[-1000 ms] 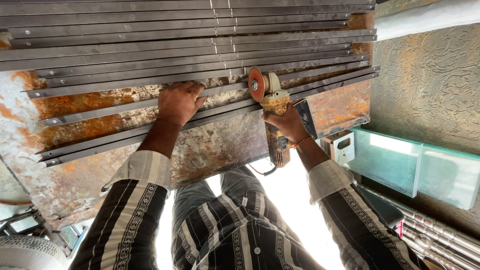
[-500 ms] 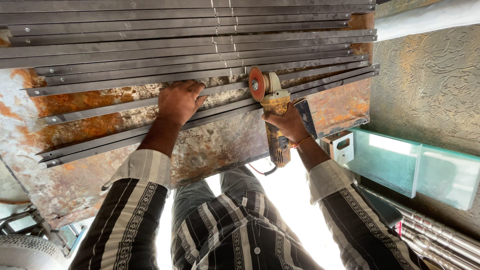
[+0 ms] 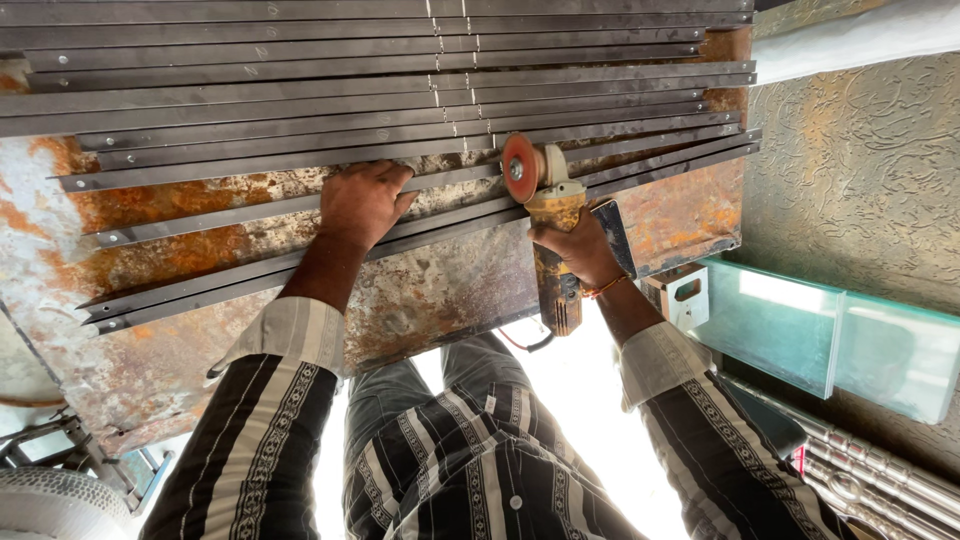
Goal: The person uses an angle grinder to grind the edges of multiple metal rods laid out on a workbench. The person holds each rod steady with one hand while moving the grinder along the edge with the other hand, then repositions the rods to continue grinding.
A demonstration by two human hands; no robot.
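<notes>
The right hand point(image 3: 580, 245) is clamped on the grinder point(image 3: 545, 215), its disc at a metal bar point(image 3: 300, 205) on the rusty desk point(image 3: 440, 300); the left hand point(image 3: 360, 200) presses that bar flat. Most bars look untouched.

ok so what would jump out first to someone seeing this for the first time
The angle grinder with its orange disc, gripped in the right hand at centre, its disc at the long grey metal strips. The left hand presses on the strips, which fan across a rusty metal table.
</notes>
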